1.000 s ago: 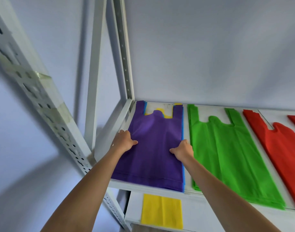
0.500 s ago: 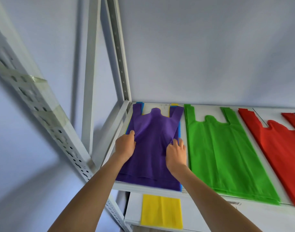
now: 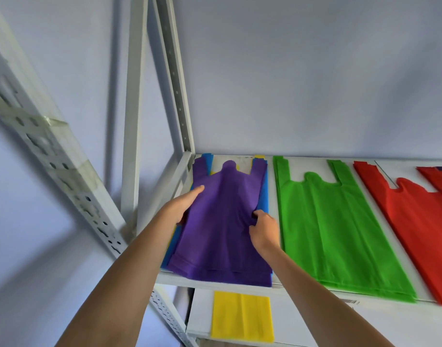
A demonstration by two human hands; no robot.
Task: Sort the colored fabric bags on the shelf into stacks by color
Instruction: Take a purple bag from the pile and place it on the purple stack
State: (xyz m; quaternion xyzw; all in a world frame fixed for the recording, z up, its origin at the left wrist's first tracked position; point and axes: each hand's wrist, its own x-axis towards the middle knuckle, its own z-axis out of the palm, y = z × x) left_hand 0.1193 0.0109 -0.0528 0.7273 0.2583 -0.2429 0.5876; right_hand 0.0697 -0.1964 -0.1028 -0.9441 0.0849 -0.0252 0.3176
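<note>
A purple fabric bag (image 3: 220,221) lies on top of a mixed pile at the left end of the white shelf (image 3: 215,284). Blue bags (image 3: 264,196) and yellow edges show beneath it. My left hand (image 3: 183,206) grips the purple bag's left edge, thumb under the fabric. My right hand (image 3: 263,227) pinches its right edge, bunching the cloth. To the right lies a green bag stack (image 3: 332,229), then a red bag stack (image 3: 415,221) at the far right.
A yellow bag (image 3: 242,315) lies on the lower shelf below the pile. White slotted uprights (image 3: 176,78) stand at the shelf's left corner, another upright (image 3: 52,156) nearer me. A plain wall is behind.
Both hands moved from pressing flat on the purple bag to gripping its side edges. The bag has bunched inward and lifted a little, showing more blue and yellow beneath.
</note>
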